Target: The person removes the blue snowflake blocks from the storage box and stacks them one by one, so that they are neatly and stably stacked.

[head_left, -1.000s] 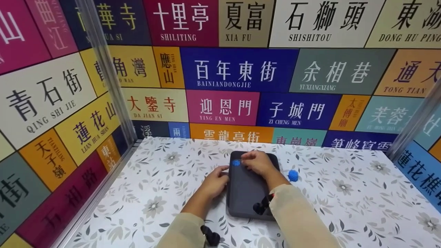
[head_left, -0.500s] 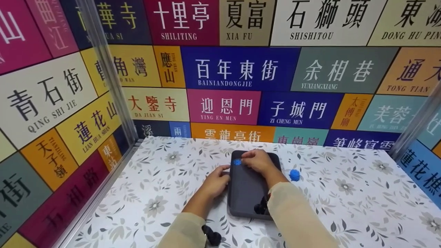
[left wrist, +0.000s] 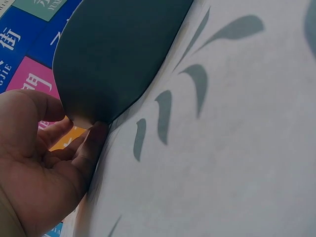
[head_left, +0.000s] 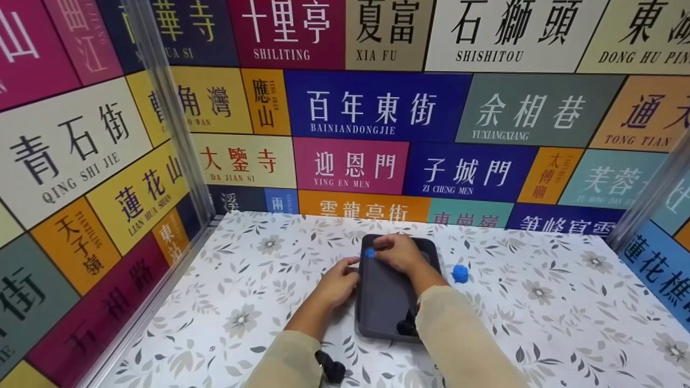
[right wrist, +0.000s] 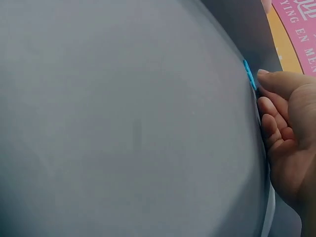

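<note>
A dark grey rectangular tray (head_left: 384, 302) lies on the table in the head view. My left hand (head_left: 339, 284) grips its left wall; the left wrist view shows thumb and fingers (left wrist: 94, 138) on either side of the tray's corner. Inside the tray, by its far left corner, is a small blue notched disc (head_left: 369, 253), like a snowflake building piece. My right hand (head_left: 398, 252) reaches over the tray, fingers curled, with thumb and fingertips pinching the edge of this disc. In the right wrist view the disc (right wrist: 249, 75) appears nearly edge-on; the fingertips hide part of it.
A bumpy blue ball (head_left: 460, 274) sits on the table right of the tray. A white floral cloth (head_left: 242, 323) covers the table. Behind it stands a wall of coloured signs (head_left: 377, 108), with clear upright strips (head_left: 183, 108) at the corners.
My right hand has shifted slightly left, from beside the blue disc onto its edge, covering part of it. My left hand, the tray and the blue ball stay in place.
</note>
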A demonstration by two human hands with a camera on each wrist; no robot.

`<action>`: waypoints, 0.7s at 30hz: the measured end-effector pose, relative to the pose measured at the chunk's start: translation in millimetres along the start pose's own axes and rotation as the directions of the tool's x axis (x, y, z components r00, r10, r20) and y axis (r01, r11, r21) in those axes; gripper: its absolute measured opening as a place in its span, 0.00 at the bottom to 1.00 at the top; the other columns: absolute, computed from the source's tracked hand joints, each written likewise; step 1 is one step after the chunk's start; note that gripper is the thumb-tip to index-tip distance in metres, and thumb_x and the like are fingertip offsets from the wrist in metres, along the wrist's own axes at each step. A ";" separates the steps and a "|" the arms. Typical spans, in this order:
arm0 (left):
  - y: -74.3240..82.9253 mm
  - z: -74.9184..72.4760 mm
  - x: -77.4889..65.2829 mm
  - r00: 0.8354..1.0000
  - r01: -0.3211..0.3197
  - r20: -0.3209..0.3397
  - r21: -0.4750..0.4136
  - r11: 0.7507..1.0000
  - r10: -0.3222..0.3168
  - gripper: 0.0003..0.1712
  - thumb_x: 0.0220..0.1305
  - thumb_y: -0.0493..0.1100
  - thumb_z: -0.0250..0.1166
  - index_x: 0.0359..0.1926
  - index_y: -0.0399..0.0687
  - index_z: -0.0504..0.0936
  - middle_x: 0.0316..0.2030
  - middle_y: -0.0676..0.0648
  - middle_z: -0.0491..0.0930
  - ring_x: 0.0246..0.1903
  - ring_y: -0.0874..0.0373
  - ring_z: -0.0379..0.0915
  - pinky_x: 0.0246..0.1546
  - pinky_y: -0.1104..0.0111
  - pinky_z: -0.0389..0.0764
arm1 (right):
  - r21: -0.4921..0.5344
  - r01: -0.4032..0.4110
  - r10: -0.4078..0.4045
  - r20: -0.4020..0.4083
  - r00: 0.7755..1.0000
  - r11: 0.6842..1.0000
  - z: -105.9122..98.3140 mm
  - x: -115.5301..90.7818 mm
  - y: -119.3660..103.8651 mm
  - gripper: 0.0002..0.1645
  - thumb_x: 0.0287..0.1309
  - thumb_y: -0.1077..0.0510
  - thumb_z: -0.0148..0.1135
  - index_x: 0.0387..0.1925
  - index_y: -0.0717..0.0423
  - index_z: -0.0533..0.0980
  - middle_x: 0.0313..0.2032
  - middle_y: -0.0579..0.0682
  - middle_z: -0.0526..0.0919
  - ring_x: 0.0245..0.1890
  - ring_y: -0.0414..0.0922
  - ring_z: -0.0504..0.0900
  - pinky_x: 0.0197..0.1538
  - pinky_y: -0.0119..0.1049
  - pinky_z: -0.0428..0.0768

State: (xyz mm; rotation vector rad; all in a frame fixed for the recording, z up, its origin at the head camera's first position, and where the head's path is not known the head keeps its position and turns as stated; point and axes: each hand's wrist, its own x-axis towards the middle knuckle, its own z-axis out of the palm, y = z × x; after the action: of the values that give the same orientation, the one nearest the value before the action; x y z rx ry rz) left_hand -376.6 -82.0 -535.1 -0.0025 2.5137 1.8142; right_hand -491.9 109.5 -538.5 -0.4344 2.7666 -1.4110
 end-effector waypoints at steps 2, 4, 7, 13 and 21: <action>0.4 0.0 0.0 1.000 0.004 -0.001 0.003 1.000 -0.004 0.32 0.68 0.42 0.58 0.73 0.47 0.76 0.60 0.40 0.86 0.47 0.54 0.84 0.49 0.62 0.85 | -0.026 0.001 -0.001 0.014 1.000 1.000 1.0 -0.4 -1.1 0.22 0.60 0.60 0.76 0.56 0.59 0.87 0.53 0.57 0.91 0.53 0.52 0.88 0.61 0.48 0.84; 0.4 0.3 0.2 1.000 0.006 -0.003 0.010 1.000 -0.006 0.32 0.68 0.42 0.58 0.73 0.48 0.76 0.60 0.40 0.86 0.47 0.54 0.85 0.50 0.60 0.85 | -0.047 -0.002 0.003 0.028 1.000 0.999 2.6 -0.3 -2.1 0.21 0.60 0.59 0.76 0.55 0.58 0.87 0.53 0.56 0.92 0.51 0.50 0.88 0.58 0.46 0.85; 0.0 0.4 0.5 1.000 0.017 -0.002 0.011 1.000 -0.017 0.32 0.68 0.42 0.58 0.73 0.49 0.76 0.60 0.41 0.86 0.48 0.54 0.84 0.52 0.59 0.85 | -0.072 -0.012 0.016 0.047 0.999 0.997 5.4 0.9 -2.8 0.20 0.60 0.58 0.76 0.55 0.56 0.87 0.53 0.54 0.92 0.48 0.47 0.87 0.55 0.42 0.84; -1.7 0.3 2.4 1.000 0.027 0.006 0.008 1.000 -0.027 0.32 0.68 0.43 0.58 0.73 0.50 0.76 0.60 0.42 0.86 0.47 0.55 0.84 0.52 0.60 0.84 | -0.094 -0.029 0.036 0.073 0.997 0.995 7.0 2.4 -3.0 0.21 0.57 0.62 0.76 0.54 0.56 0.87 0.53 0.54 0.91 0.49 0.47 0.87 0.57 0.43 0.84; -3.0 1.5 3.0 1.000 0.025 0.002 -0.013 1.000 -0.025 0.33 0.67 0.43 0.59 0.74 0.49 0.76 0.60 0.41 0.86 0.48 0.55 0.84 0.52 0.62 0.84 | -0.119 0.004 0.004 0.062 0.998 0.993 2.1 -0.4 -1.0 0.23 0.55 0.62 0.78 0.55 0.57 0.87 0.50 0.56 0.92 0.50 0.50 0.88 0.58 0.48 0.85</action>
State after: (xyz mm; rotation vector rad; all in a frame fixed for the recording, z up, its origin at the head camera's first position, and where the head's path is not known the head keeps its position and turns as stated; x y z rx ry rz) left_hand -379.4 -81.4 -538.5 -0.0322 2.4889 1.8202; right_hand -491.0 107.4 -539.0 -0.4722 2.8105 -1.2140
